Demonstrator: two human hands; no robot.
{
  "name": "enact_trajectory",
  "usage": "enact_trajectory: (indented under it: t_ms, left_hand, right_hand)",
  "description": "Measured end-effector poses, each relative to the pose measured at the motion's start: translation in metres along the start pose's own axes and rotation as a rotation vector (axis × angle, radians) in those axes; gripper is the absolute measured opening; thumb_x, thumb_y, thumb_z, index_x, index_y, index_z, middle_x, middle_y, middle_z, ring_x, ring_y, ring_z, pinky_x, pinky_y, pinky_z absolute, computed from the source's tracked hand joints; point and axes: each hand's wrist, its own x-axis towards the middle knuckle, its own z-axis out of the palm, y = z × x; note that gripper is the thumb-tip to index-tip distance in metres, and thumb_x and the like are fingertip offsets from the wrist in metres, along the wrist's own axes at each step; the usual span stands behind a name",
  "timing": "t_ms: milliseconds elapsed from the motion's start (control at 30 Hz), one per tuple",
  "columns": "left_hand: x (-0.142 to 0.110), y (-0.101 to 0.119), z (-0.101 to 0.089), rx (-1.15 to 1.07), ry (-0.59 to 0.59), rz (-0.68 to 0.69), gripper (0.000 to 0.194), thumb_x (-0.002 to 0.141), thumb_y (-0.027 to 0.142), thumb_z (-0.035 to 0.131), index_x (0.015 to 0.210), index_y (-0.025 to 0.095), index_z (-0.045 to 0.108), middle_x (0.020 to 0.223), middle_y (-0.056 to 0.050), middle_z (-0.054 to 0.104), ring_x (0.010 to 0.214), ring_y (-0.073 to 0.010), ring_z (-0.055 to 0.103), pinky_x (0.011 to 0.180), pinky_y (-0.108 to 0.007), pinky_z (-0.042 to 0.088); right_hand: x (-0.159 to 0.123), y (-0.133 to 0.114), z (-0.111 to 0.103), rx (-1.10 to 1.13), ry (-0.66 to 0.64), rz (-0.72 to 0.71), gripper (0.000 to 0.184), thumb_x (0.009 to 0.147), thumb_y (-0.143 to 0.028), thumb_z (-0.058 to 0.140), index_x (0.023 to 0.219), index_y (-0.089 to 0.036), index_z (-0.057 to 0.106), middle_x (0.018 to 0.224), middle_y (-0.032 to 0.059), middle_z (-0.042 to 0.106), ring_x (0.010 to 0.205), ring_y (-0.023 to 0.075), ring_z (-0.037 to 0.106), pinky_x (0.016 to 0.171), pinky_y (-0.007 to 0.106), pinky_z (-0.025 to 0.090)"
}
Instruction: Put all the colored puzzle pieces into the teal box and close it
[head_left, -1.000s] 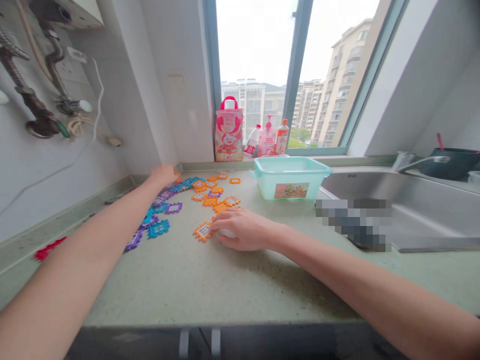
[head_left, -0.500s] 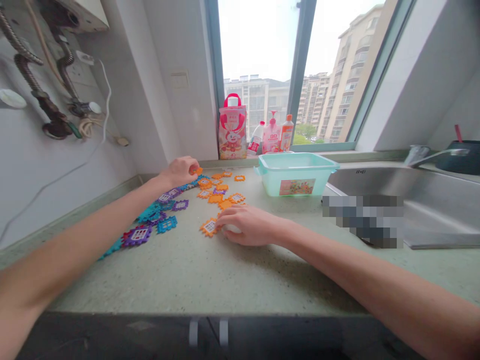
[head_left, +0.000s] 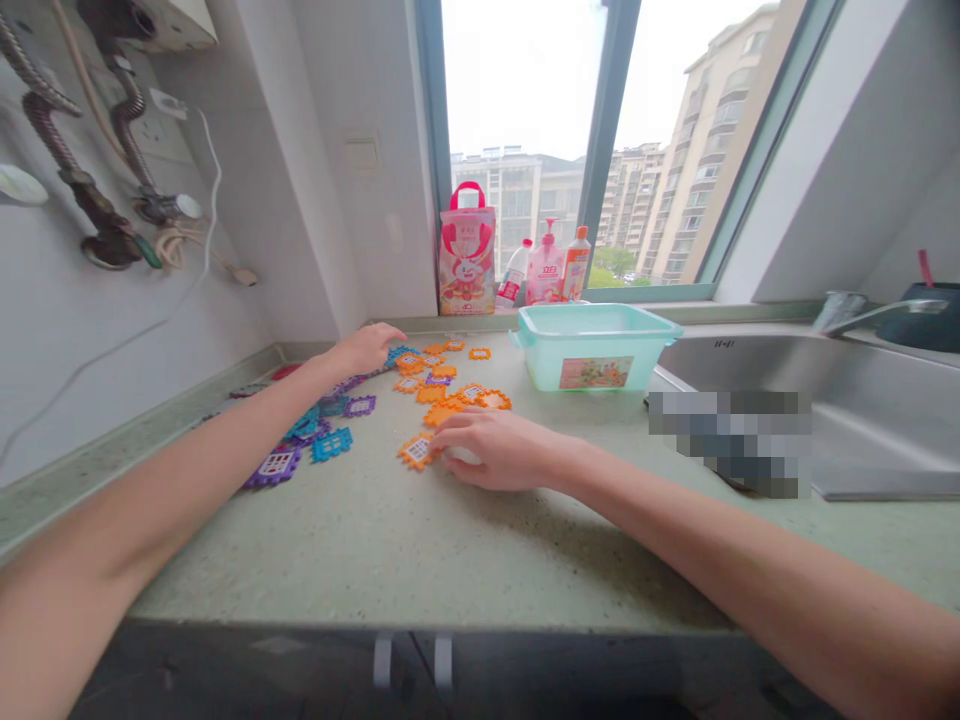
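Note:
Orange, purple and blue toy tiles lie scattered on the green counter [head_left: 360, 560]. My left hand [head_left: 366, 349] reaches to the far end of the scatter, fingers stretched out over a blue tile [head_left: 400, 353] near the orange tiles [head_left: 442, 372]. Nothing shows in its fingers. My right hand [head_left: 495, 452] rests on the counter nearer to me. Its fingers are curled over a small white object [head_left: 465, 457], and their tips touch a single orange tile [head_left: 417, 452]. Purple and blue tiles [head_left: 315, 440] lie beside my left forearm.
A pale teal plastic box [head_left: 596, 320] stands right of the tiles. Beyond it are a steel sink [head_left: 862, 420] and tap [head_left: 855, 310]. A pink bag [head_left: 466, 255] and bottles [head_left: 551, 272] stand on the window sill. Pipes and a cable hang on the left wall.
My left hand held a pinched orange tile half a second ago; now its fingers are stretched out and the tile is no longer in them. My right hand has stayed in place.

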Motion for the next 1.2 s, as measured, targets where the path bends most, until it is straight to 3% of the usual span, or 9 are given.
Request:
enact_trajectory:
  t_ms: [100,233,400,600,767,867,967,1133,1200]
  left_hand:
    - [0.01,-0.036,0.009,0.039,-0.159,-0.148,0.068,0.077,0.023,0.058,0.144,0.019,0.072,0.151,-0.007,0.068,0.142,-0.0274,0.062,0.12,-0.03,0.047]
    - [0.009,-0.057,0.018,0.017,-0.294,-0.26,0.063,0.078,0.04,0.065,0.138,0.027,0.078,0.138,-0.005,0.077,0.128,-0.0317,0.071,0.108,-0.032,0.056]
    - [0.009,-0.066,0.017,0.025,-0.286,-0.275,0.059,0.084,0.059,0.061,0.129,0.027,0.081,0.13,-0.005,0.08,0.12,-0.0288,0.074,0.101,-0.028,0.057]
    - [0.009,-0.069,0.022,0.065,-0.267,-0.342,0.058,0.08,0.044,0.059,0.129,0.02,0.078,0.133,-0.011,0.078,0.123,-0.03,0.073,0.103,-0.03,0.056]
    - [0.006,-0.074,0.019,0.023,-0.24,-0.4,0.056,0.072,0.049,0.07,0.121,0.022,0.078,0.122,-0.011,0.081,0.112,-0.0342,0.077,0.096,-0.036,0.059]
    - [0.001,-0.072,0.015,0.048,-0.163,-0.427,0.075,0.073,0.054,0.076,0.137,0.018,0.069,0.123,-0.018,0.08,0.113,-0.039,0.076,0.097,-0.042,0.058]
    - [-0.006,-0.057,0.007,0.07,-0.034,-0.397,0.09,0.076,0.061,0.078,0.153,0.02,0.058,0.122,-0.016,0.08,0.11,-0.0389,0.076,0.097,-0.043,0.057]
    - [-0.031,-0.021,-0.019,-0.151,0.049,-0.135,0.096,0.081,0.071,0.073,0.16,0.023,0.049,0.122,-0.008,0.08,0.105,-0.0277,0.076,0.095,-0.035,0.056]
    - [-0.053,-0.02,-0.03,-0.166,0.049,-0.121,0.083,0.087,0.072,0.065,0.154,0.024,0.058,0.129,-0.008,0.078,0.112,-0.027,0.074,0.099,-0.035,0.056]
  right_hand:
    - [0.0,0.001,0.0,0.014,-0.003,-0.003,0.025,0.1,-0.016,0.065,0.122,-0.019,0.076,0.127,0.0121,0.078,0.115,0.0254,0.073,0.102,0.039,0.054]
    - [-0.001,0.002,0.001,0.013,-0.002,0.005,0.025,0.1,-0.017,0.066,0.122,-0.019,0.076,0.127,0.0125,0.078,0.119,0.0258,0.072,0.103,0.04,0.053]
    - [0.0,0.002,0.001,0.011,-0.011,-0.005,0.023,0.101,-0.016,0.064,0.121,-0.019,0.075,0.127,0.0109,0.077,0.116,0.0243,0.072,0.104,0.039,0.052]
    - [0.0,0.001,0.0,0.014,-0.016,0.009,0.022,0.1,-0.017,0.065,0.12,-0.02,0.075,0.127,0.011,0.077,0.116,0.0243,0.072,0.102,0.039,0.052]
    - [0.0,0.001,0.0,0.027,-0.013,0.004,0.022,0.1,-0.016,0.064,0.119,-0.019,0.075,0.128,0.0121,0.077,0.117,0.0252,0.072,0.103,0.04,0.053]
    - [0.0,0.001,0.0,0.032,-0.007,0.005,0.021,0.1,-0.015,0.065,0.118,-0.02,0.075,0.126,0.0111,0.078,0.116,0.0249,0.072,0.102,0.04,0.054]
    - [0.0,0.0,-0.001,0.024,-0.004,0.002,0.023,0.099,-0.015,0.066,0.119,-0.02,0.076,0.126,0.0111,0.078,0.116,0.0248,0.072,0.103,0.04,0.054]
    - [-0.001,0.002,0.001,0.036,-0.003,-0.006,0.027,0.099,-0.015,0.065,0.124,-0.019,0.076,0.13,0.0131,0.077,0.118,0.026,0.072,0.103,0.042,0.056]
    - [-0.002,0.003,0.002,0.033,-0.002,-0.003,0.028,0.099,-0.016,0.065,0.125,-0.019,0.076,0.13,0.0133,0.077,0.119,0.0269,0.072,0.104,0.044,0.056]
